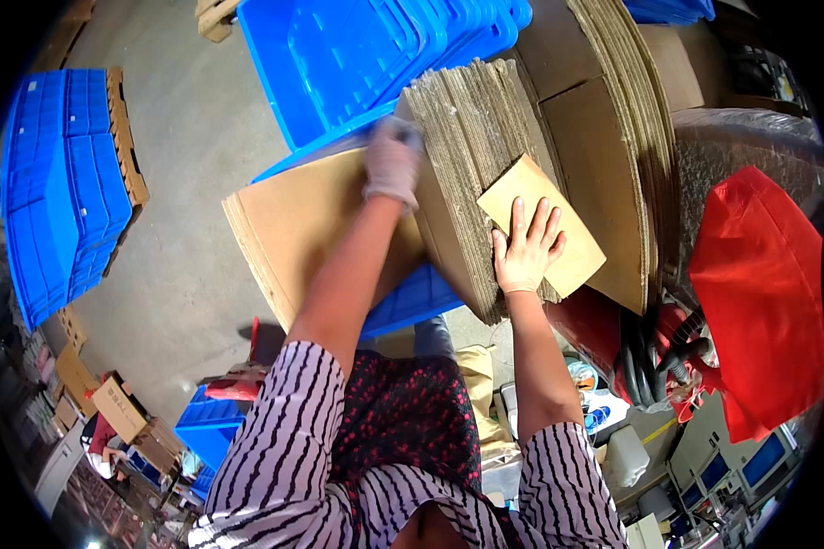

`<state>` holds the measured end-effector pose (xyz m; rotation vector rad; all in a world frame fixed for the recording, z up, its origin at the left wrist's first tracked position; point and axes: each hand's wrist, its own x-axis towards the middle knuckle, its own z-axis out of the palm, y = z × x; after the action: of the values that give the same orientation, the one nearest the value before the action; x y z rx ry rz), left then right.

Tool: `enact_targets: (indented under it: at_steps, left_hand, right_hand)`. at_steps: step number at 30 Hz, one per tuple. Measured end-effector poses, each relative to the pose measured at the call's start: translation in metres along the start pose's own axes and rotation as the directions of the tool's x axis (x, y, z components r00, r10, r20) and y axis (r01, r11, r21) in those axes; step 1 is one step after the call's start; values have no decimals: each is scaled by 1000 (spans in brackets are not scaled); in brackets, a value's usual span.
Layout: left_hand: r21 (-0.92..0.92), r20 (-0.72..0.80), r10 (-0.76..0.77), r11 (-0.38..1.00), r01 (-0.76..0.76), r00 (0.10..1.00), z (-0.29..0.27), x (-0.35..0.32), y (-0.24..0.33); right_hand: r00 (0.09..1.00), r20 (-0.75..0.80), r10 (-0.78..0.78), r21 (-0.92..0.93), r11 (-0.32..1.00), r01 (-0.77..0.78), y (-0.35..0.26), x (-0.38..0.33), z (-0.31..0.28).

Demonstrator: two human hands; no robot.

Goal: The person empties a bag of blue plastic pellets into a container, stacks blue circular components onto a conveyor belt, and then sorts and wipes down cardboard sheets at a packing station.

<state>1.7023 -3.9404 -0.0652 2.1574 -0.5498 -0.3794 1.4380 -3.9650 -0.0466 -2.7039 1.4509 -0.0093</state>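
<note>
Closest to me I see my own striped sleeves and both forearms reaching up into the view. My right hand (526, 247) lies flat, fingers spread, pressed against a small tan cardboard piece (542, 227) that rests on the side of a stack of flattened corrugated cartons (471, 174) — an open palm, not a pinch, which I judge steadies the leaning stack so it does not slide. My left hand (392, 163), in a pale glove, reaches higher, its fingers curled over the top edge of the same stack where it meets a large flat cardboard sheet (288, 229); the fingers look closed on that edge, as if parting one sheet from the rest. The stack stands on edge, tilted, leaning on a second, larger bundle of cartons (604, 137) behind it.

Beyond, nested blue plastic crates (375, 55) sit under and behind the cardboard. To my right hangs a red bag (760, 284) — farther left, across bare concrete floor (183, 256), more blue crates on a wooden pallet (64, 183).
</note>
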Motion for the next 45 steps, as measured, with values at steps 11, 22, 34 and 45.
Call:
enact_targets:
  at_steps: [11, 22, 34, 45]
  left_hand:
    - [127, 214, 241, 954, -271, 947, -3, 47, 4]
    - [246, 134, 323, 905, -347, 937, -3, 100, 31]
    - [38, 581, -113, 993, 113, 806, 2, 136, 45]
    - [260, 518, 125, 919, -295, 846, -5, 114, 47]
  right_hand:
    - [1000, 16, -12, 68, 998, 11, 7, 1, 3]
    - [1000, 9, 5, 98, 995, -6, 9, 3, 2]
    - [999, 37, -5, 85, 996, 2, 9, 2, 1]
    - [1000, -1, -18, 96, 995, 18, 8, 3, 0]
